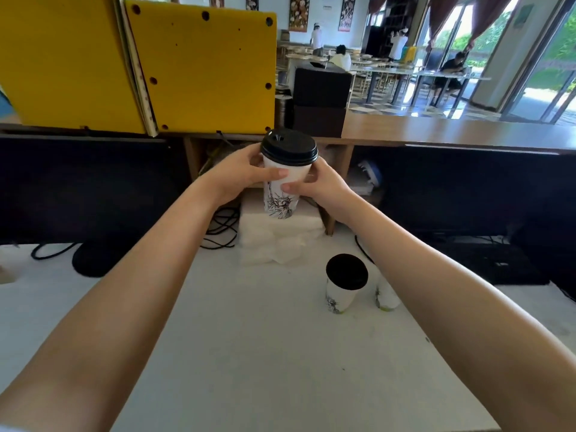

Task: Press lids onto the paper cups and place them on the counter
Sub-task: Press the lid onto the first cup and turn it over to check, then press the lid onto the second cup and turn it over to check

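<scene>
**Status: One Cup Lidded in Hand, One Lidded on the Table**

We hold a paper cup (280, 194) raised above the white table (249, 353), well in front of us. Our left hand (243, 173) wraps the cup wall from the left with the thumb laid across the front. Our right hand (314, 185) closes on it from the right, thumb also on the front, just under the left thumb. Both hands are curled firmly round the cup; neither is open.

A black lid (289, 148) sits on this cup. Its rim appears level and fully down all round the visible side; we cannot check the far side. We judge the pressing step complete or nearly so for this cup.

A second lidded cup (341, 285) stands on the table near our right forearm. A third cup (386, 296) stands just beside it, mostly hidden behind the arm; we cannot tell whether it carries a lid.

Remaining work, as we judge it: set the held cup on the wooden counter (452, 135), then deal with the two cups on the table.

Clearances:
- The counter edge lies just behind the held cup; open surface extends to the right.
- A yellow panel (202, 67) occupies the counter to the left.
- A black box (321, 88) stands directly behind the cup.
- White folded material (274, 241) lies below the held cup.
</scene>
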`<state>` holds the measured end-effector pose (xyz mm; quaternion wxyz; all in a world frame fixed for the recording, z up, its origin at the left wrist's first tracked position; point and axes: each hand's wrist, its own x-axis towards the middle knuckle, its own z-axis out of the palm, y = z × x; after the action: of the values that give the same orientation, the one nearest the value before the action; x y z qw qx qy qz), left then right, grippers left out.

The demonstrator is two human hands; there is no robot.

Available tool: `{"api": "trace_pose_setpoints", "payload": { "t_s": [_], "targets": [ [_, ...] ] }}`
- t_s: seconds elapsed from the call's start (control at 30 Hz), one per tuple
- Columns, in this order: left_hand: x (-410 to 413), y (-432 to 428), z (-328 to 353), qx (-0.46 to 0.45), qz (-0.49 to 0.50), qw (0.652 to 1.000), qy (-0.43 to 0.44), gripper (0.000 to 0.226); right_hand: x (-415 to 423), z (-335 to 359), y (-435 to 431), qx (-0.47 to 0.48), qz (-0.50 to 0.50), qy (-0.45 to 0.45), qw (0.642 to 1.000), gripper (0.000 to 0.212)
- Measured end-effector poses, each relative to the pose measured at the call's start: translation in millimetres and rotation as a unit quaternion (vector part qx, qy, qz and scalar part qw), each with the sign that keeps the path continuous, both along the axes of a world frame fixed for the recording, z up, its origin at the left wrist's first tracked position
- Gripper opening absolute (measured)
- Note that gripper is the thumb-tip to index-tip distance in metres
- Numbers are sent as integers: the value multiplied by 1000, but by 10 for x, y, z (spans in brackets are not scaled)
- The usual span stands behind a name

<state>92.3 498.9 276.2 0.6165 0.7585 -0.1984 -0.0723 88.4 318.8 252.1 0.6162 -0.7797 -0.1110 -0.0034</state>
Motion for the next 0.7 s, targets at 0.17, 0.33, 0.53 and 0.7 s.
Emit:
{"api": "trace_pose_setpoints", "payload": {
  "t_s": [0.17, 0.33, 0.53, 0.7],
  "targets": [
    [-32, 226, -520, 40, 15, 998, 52, 55, 75, -633, 275, 0, -9, 61, 998, 85],
    [-142, 477, -1228, 23, 72, 989, 130, 64, -8, -1387, 563, 31, 30, 117, 992, 87],
    [-431, 675, -1967, -5, 109, 976, 188, 76, -185, -2067, 792, -3, 67, 151, 986, 85],
    [-520, 655, -2338, -21, 118, 972, 202, 80, -272, -2338, 748, -9, 73, 163, 984, 86]
  ]
}}
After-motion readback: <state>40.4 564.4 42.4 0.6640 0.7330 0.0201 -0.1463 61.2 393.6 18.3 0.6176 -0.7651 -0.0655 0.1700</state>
